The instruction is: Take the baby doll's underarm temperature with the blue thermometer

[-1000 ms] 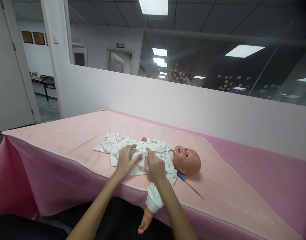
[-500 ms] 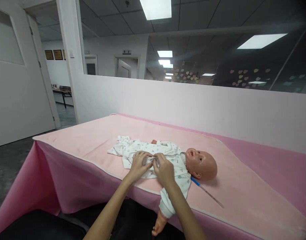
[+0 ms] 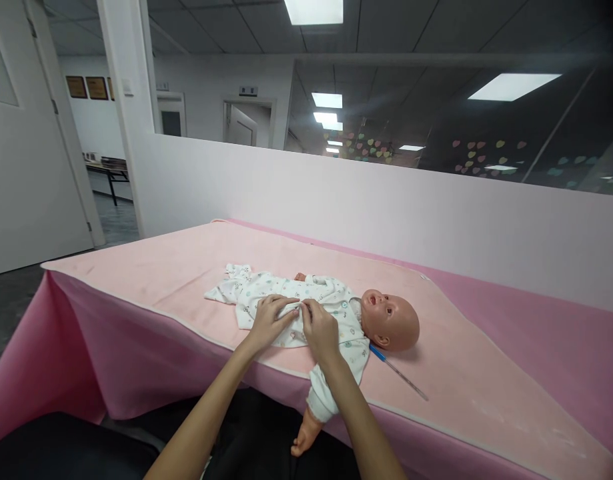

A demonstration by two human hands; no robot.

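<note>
A baby doll (image 3: 392, 321) lies on its back across the pink sheet, its head to the right and one arm hanging over the near edge. It wears a white patterned baby outfit (image 3: 271, 287). My left hand (image 3: 272, 321) lies against the front of the outfit, thumb and fingers pinching a fold of cloth. Close beside it, my right hand (image 3: 320, 328) has its fingertips closed on the same part of the outfit. Exactly what sits between the fingertips is small and partly hidden.
By the doll's head lies a thin rod with a blue handle (image 3: 379, 353). The pink sheet (image 3: 156, 267) covers the table and drapes over its front. A white wall (image 3: 386, 200) with a window runs behind. A black chair seat (image 3: 66, 448) is at lower left.
The view has shifted slightly, so everything sits a little further left and higher. My hands stay on the outfit, and the fingertips have come closer together at the cloth.
</note>
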